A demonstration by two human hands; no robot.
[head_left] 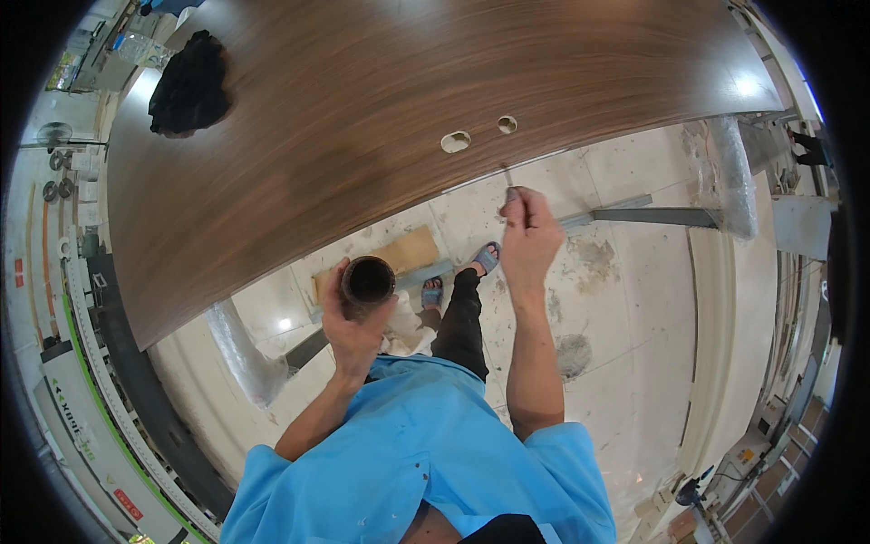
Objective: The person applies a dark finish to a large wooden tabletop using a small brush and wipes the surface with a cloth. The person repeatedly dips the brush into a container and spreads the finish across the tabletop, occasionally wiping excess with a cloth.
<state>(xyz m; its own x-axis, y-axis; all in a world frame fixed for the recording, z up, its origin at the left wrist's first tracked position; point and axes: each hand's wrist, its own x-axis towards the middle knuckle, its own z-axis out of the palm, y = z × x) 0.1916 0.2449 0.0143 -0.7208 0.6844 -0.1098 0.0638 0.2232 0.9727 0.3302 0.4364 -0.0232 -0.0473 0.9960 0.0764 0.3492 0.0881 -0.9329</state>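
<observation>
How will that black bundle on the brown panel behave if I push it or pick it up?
The black bundle looks like crumpled cloth, so it would probably sag when lifted. Its irregular outline suggests it is unlikely to roll. The panel beneath shows shiny reflections, so a push may slide it, though folds could bunch up.

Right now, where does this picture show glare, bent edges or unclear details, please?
Head view: glare on the table near its right end and a bright spot on the floor; head view: table edges curve, picture corners go black; head view: the cup in the left hand is dark inside, and the thin stick in the right hand looks blurred.
</observation>
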